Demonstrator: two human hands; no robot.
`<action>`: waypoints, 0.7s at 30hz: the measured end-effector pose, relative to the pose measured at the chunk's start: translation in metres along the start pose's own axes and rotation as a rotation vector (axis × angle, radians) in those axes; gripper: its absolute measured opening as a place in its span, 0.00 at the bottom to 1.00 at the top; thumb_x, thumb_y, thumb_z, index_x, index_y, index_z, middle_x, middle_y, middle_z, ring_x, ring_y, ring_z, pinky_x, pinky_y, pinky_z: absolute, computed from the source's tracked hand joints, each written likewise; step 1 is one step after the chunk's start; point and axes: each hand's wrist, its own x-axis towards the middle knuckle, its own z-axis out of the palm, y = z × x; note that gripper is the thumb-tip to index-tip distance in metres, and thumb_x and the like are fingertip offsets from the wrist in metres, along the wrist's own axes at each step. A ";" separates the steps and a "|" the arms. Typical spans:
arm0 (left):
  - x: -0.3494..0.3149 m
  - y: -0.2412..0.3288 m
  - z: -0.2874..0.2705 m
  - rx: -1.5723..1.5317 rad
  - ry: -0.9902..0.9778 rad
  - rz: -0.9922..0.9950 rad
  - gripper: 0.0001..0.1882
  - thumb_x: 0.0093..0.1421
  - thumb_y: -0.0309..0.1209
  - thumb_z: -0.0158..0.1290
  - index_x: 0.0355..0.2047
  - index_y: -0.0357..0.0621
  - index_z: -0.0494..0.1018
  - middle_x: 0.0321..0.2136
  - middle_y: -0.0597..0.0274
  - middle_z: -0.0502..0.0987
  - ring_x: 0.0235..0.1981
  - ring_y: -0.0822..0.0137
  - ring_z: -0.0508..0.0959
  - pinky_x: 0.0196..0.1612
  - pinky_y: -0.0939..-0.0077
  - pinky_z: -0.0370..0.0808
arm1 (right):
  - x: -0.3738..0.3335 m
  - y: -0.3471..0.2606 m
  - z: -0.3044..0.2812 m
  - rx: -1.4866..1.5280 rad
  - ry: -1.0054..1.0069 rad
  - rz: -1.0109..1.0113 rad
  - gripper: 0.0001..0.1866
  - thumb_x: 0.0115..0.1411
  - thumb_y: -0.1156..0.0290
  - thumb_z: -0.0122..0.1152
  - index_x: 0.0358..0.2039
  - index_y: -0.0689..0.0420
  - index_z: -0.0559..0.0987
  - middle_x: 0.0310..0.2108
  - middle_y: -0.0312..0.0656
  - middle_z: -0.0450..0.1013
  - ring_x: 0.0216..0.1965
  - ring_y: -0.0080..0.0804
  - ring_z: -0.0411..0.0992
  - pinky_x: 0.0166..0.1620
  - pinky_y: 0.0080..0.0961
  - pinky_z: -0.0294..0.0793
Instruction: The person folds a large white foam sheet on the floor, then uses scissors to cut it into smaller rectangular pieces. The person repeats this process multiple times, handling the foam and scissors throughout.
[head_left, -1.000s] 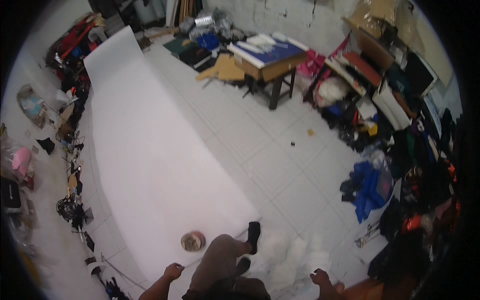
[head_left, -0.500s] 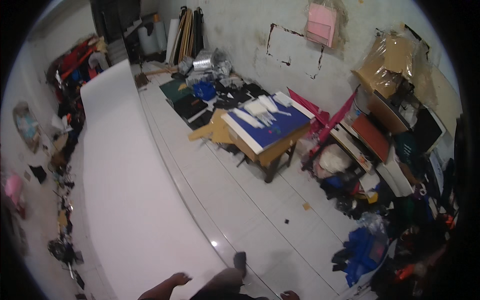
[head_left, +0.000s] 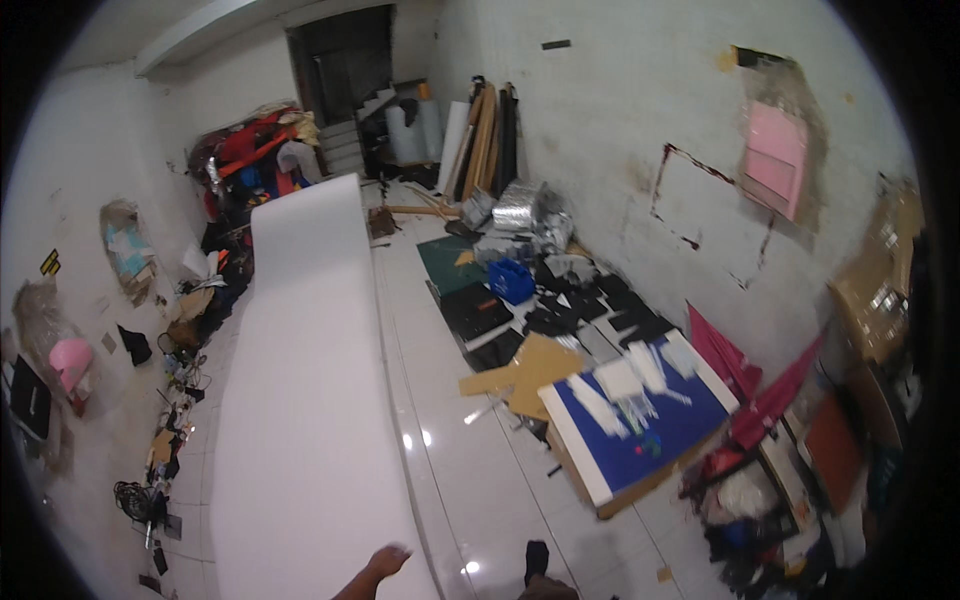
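Observation:
A long white sheet (head_left: 310, 400) runs over the tiled floor from the lower edge to the far end, where it rises in a curve. Above its near right part hangs my left hand (head_left: 390, 559), loosely open with nothing visible in it. Whether the hand touches the sheet I cannot tell. My right hand is out of the picture. Just right of the sheet, my foot in a dark sock (head_left: 537, 560) stands on the tiles.
To the right is a low table (head_left: 610, 470) with a blue-and-white top and white strips. Beyond it lie black scraps (head_left: 560, 318) and a blue bin (head_left: 511, 281). Long rolls (head_left: 480, 140) lean on the far wall. Clutter (head_left: 185, 390) lines the left wall.
My view has lifted and turned right, showing more of the far end. My right hand has left the picture. The left hand stays over the sheet, and my foot shows farther right.

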 end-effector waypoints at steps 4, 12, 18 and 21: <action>-0.007 -0.134 0.021 -0.008 -0.151 -0.710 0.29 0.58 0.55 0.50 0.41 0.38 0.77 0.38 0.47 0.79 0.40 0.54 0.79 0.42 0.59 0.75 | 0.194 -0.140 0.019 -0.162 0.014 -0.425 0.15 0.62 0.60 0.55 0.35 0.60 0.79 0.28 0.50 0.75 0.32 0.43 0.74 0.37 0.36 0.72; 0.017 -0.106 -0.016 -0.449 -0.097 -1.016 0.27 0.58 0.52 0.52 0.41 0.38 0.77 0.37 0.48 0.79 0.38 0.55 0.79 0.41 0.60 0.76 | 0.487 -0.491 0.176 -0.203 -0.273 -0.980 0.16 0.54 0.63 0.66 0.39 0.59 0.78 0.25 0.43 0.74 0.26 0.33 0.73 0.32 0.28 0.72; 0.215 -0.098 -0.101 -0.470 -0.136 -0.874 0.25 0.58 0.50 0.54 0.41 0.38 0.77 0.37 0.49 0.79 0.37 0.55 0.79 0.39 0.60 0.76 | 0.654 -0.476 0.335 -0.332 -0.322 -0.671 0.17 0.57 0.61 0.61 0.43 0.57 0.76 0.26 0.45 0.74 0.28 0.37 0.73 0.34 0.32 0.72; 0.324 -0.124 -0.213 -0.304 0.062 -0.683 0.24 0.57 0.49 0.54 0.41 0.39 0.77 0.37 0.49 0.79 0.36 0.55 0.79 0.39 0.61 0.76 | 0.710 -0.385 0.368 -0.655 -0.529 -0.361 0.24 0.58 0.48 0.54 0.44 0.56 0.76 0.30 0.47 0.76 0.31 0.35 0.76 0.36 0.32 0.74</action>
